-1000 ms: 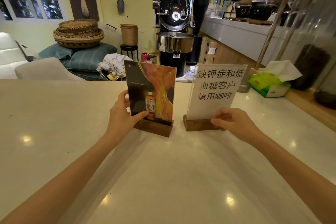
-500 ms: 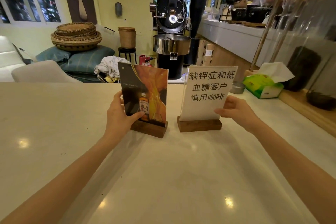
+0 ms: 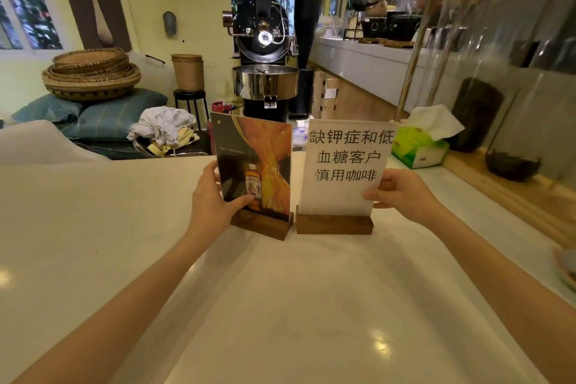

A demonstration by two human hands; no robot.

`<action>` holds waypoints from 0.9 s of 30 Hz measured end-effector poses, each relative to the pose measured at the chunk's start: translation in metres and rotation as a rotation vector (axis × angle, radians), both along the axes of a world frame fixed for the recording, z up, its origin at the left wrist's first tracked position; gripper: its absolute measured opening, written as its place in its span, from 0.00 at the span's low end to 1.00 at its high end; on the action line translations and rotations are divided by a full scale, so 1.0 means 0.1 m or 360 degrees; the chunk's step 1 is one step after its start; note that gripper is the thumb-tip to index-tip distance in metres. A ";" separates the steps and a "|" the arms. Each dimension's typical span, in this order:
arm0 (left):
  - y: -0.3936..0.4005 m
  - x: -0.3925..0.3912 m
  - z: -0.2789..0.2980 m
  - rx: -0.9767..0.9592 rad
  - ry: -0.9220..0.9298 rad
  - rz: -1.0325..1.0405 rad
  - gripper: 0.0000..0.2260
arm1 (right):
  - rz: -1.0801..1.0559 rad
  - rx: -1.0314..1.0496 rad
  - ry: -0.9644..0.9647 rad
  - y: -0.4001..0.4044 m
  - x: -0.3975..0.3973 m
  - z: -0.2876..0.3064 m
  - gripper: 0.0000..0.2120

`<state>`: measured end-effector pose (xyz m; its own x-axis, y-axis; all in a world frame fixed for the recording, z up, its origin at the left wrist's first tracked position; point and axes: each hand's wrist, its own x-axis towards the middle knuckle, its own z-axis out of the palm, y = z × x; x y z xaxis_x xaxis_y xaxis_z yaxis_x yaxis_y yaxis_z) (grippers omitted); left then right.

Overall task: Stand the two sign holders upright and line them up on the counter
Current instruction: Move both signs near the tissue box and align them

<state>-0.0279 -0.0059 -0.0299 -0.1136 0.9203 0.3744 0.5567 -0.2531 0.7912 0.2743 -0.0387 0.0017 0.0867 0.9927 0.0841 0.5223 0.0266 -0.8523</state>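
Green tissue box (image 3: 417, 151) sits on the pale glossy surface (image 3: 93, 227) at far right, a white tissue poking out the top. Behind the surface, a black coffee roaster (image 3: 265, 37) with its steel cooling tray. Left of it, a woven basket (image 3: 188, 72) on a black stool (image 3: 190, 101), stacked flat wicker trays (image 3: 90, 73) atop blue cushions (image 3: 103, 117), crumpled white cloth (image 3: 162, 125) nearby.

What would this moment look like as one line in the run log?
left hand grips poster sign holder | right hand grips text sign holder | both upright, side by side, bases apart
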 end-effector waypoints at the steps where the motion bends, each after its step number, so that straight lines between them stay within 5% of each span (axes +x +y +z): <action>1: 0.04 0.08 0.00 0.0001 -0.0006 -0.0029 0.35 | -0.0027 0.0008 -0.0006 -0.02 0.07 -0.01 0.21; 27: 1.00 2.85 0.10 -0.0041 0.0020 -0.0879 0.34 | -0.1112 0.0075 -0.0047 -0.68 1.78 0.03 0.12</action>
